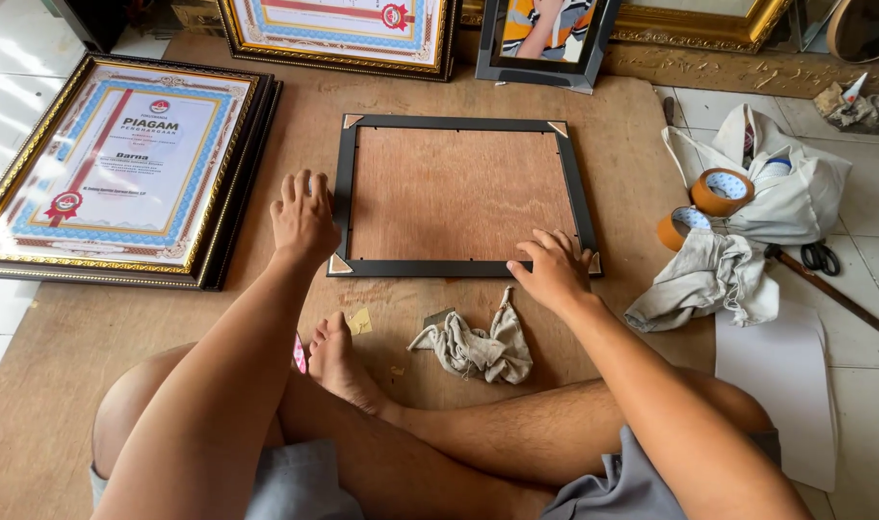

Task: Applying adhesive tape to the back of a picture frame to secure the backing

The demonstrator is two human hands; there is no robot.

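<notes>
Both flat, open — left hand (302, 217) and right hand (555, 270) press the black frame (459, 269).

Before you, the empty frame (461, 196) is matte black with small gold corner pieces, showing reddish-brown plywood inside; the board (642, 144) under it is the same brown; the framed certificate (112, 169) has an ornate gold-and-black moulding, a blue patterned border, a red diagonal stripe; your rag (478, 347) is grey; the tape rolls (721, 191) are orange-brown; the cloth bag (796, 188) is white; the floor tiles (863, 385) are white.
</notes>
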